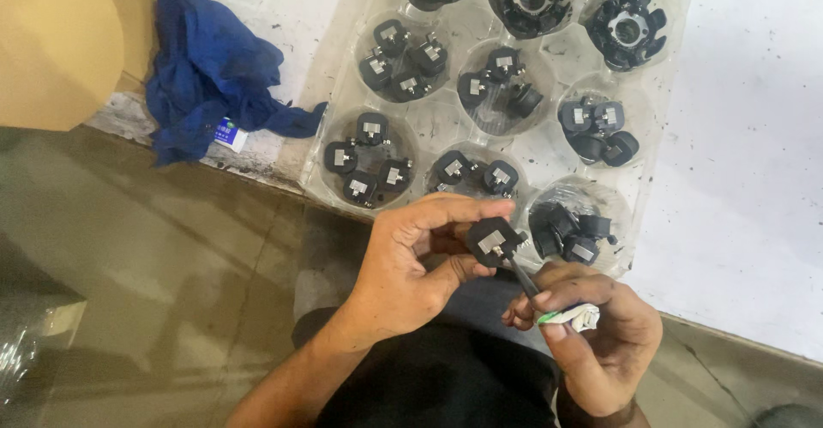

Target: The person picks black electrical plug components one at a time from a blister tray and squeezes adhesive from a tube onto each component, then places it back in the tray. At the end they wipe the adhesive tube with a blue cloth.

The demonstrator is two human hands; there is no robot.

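While the white table [754,179] filled the far right, a clear plastic tray [446,132] of small black parts overhung its near edge, with a blue cloth [210,76] to the left. Open floor lay near and left. The left hand [411,265] reached up from below, its fingers curled shut around a small black part [493,241] just near the tray's edge. The right hand [600,334], fingers pinched closed, held a thin tool [525,280] touching that part.
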